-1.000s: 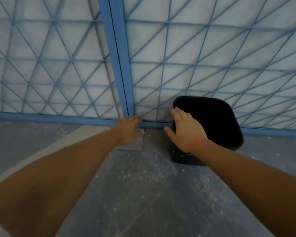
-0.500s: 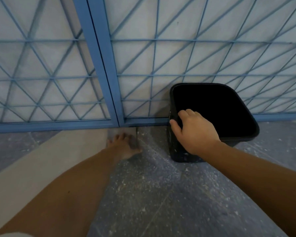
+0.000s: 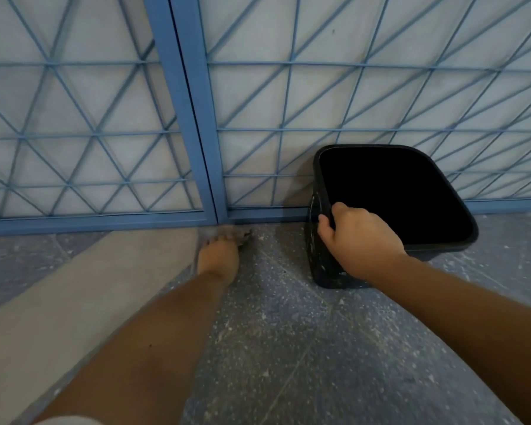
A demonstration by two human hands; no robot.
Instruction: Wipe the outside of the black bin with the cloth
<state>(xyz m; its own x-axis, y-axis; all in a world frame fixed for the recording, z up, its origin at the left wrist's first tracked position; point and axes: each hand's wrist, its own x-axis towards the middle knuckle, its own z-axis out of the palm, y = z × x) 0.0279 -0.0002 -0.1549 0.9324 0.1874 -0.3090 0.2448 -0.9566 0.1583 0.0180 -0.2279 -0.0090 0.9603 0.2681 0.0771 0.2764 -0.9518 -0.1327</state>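
Your right hand (image 3: 357, 240) grips the near-left rim of the black bin (image 3: 393, 194) — fingers curled over the edge, thumb against the outer wall — and the bin stands on the speckled grey floor (image 3: 288, 348), its far side against the blue lattice gate (image 3: 196, 118). Left of the bin, at the foot of the gate's upright post, your left hand (image 3: 218, 256) lies palm down on a blurred greyish cloth (image 3: 242, 237) — whether the fingers pinch it, you cannot tell.

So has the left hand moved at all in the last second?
Yes. The left hand has slid back toward the person, away from the blue gate frame it was touching, and now lies on the floor just short of it.
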